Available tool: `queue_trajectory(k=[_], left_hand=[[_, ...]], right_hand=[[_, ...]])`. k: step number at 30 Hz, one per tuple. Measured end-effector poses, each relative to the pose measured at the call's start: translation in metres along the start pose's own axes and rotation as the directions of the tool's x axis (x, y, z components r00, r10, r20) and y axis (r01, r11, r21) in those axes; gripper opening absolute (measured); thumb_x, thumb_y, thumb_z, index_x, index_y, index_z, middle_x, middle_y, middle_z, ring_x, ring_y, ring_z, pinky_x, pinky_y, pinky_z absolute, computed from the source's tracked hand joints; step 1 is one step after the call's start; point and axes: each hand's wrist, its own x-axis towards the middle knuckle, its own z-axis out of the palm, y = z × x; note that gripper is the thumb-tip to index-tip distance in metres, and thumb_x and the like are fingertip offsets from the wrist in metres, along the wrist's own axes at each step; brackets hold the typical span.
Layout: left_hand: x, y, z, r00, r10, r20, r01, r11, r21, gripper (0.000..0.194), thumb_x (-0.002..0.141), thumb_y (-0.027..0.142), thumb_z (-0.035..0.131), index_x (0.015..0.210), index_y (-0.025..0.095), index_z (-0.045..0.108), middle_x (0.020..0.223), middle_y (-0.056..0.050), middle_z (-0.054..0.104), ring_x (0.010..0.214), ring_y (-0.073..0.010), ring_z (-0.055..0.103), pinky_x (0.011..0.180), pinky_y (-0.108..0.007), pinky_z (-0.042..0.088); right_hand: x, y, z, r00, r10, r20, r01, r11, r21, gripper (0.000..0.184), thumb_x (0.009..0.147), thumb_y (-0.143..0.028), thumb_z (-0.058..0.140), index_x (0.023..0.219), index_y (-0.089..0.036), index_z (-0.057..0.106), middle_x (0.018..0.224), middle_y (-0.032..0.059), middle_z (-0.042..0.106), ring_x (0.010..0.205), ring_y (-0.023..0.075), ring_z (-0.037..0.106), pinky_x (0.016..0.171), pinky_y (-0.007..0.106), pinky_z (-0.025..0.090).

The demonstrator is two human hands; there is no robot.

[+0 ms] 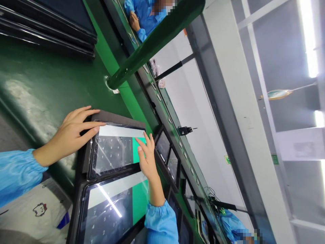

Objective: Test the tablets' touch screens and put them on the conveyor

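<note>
A dark-framed touchscreen device (115, 154) lies on the green conveyor belt, its screen lit with a number keypad, a white bar and a green panel under clear film. My left hand (72, 134) rests flat on its left top corner, fingers spread over the frame and film. My right hand (146, 156) presses its fingertips on the screen's right side, at the green panel. Both arms wear blue sleeves. A second, like device (111, 206) lies just below, nearer to me.
More lit devices (169, 157) follow along the belt to the right. A green rail (152, 44) crosses overhead. Stacked dark panels (50, 27) lie at top left. Co-workers in blue sit at the top (142, 17) and bottom right (233, 223).
</note>
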Motion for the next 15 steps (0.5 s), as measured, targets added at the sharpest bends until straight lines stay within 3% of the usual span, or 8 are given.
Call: queue_trajectory(k=[3,5,8,11,15], left_hand=[[0.0,0.0,0.0,1.0,0.005,0.003,-0.005,1.0,0.009,0.038,0.101,0.043,0.04,0.114,0.027,0.072,0.141,-0.006,0.054,0.14,-0.031,0.036,0.113,-0.06,0.033],[0.0,0.0,-0.001,1.0,-0.002,0.007,0.002,1.0,0.011,0.038,0.101,0.043,0.039,0.114,0.028,0.072,0.141,-0.005,0.054,0.14,-0.031,0.036,0.113,-0.06,0.033],[-0.001,0.0,-0.001,1.0,-0.021,0.024,0.021,1.0,0.003,0.037,0.101,0.044,0.04,0.115,0.03,0.072,0.141,-0.004,0.053,0.14,-0.0311,0.036,0.113,-0.06,0.032],[-0.001,0.0,-0.002,0.999,-0.021,0.033,0.022,1.0,-0.014,0.037,0.1,0.043,0.041,0.115,0.029,0.072,0.141,-0.006,0.054,0.14,-0.0318,0.036,0.114,-0.06,0.032],[-0.001,0.0,-0.003,0.999,-0.026,0.029,0.027,0.999,-0.024,0.037,0.1,0.044,0.041,0.114,0.028,0.072,0.14,-0.007,0.055,0.139,-0.0326,0.037,0.114,-0.061,0.031]], right_hand=[[0.006,-0.003,0.001,0.996,-0.04,0.074,0.039,0.999,0.015,0.037,0.101,-0.043,0.041,0.132,-0.037,0.061,0.163,-0.0054,0.027,0.155,0.0259,0.001,0.123,0.057,0.014],[0.004,0.006,-0.004,1.0,0.001,0.014,-0.002,0.997,0.079,0.039,0.101,-0.045,0.04,0.132,-0.035,0.062,0.162,-0.0038,0.031,0.155,0.0248,0.005,0.124,0.055,0.013],[-0.005,0.03,-0.013,0.966,0.216,-0.143,-0.171,0.946,0.276,0.046,0.098,-0.048,0.045,0.138,-0.029,0.056,0.157,0.0033,0.04,0.151,0.0243,0.023,0.124,0.052,0.018],[-0.013,0.052,-0.014,0.899,0.429,-0.094,-0.332,0.805,0.491,0.061,0.085,-0.051,0.063,0.139,-0.024,0.054,0.149,0.0106,0.05,0.142,0.0282,0.042,0.119,0.052,0.031],[-0.013,0.065,-0.003,0.888,0.458,-0.04,-0.359,0.745,0.562,0.071,0.072,-0.047,0.077,0.136,-0.024,0.056,0.142,0.0124,0.058,0.136,0.0303,0.051,0.113,0.052,0.04]])
